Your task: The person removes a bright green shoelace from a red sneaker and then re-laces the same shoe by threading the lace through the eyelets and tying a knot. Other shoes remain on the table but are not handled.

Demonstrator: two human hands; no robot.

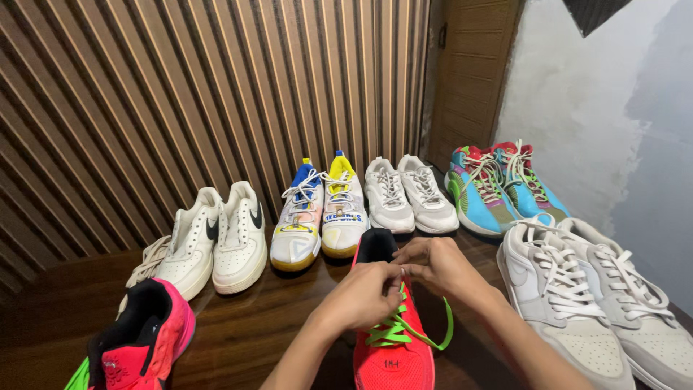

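Observation:
A bright red sneaker (393, 357) with neon green laces (395, 332) stands on the dark wooden floor, toe toward me. My left hand (364, 295) and my right hand (437, 263) meet over its tongue, both pinching the green laces near the top eyelets. A loop of lace hangs off the shoe's right side. The matching red sneaker (141, 339) with a black lining lies at the lower left, apart from both hands.
Pairs of shoes line the slatted wall: white sneakers (216, 242), a multicoloured blue-yellow pair (321, 213), a white pair (408, 193), a teal-pink pair (498, 184). A grey-white pair (592, 303) sits at my right. A wooden door (469, 72) stands behind.

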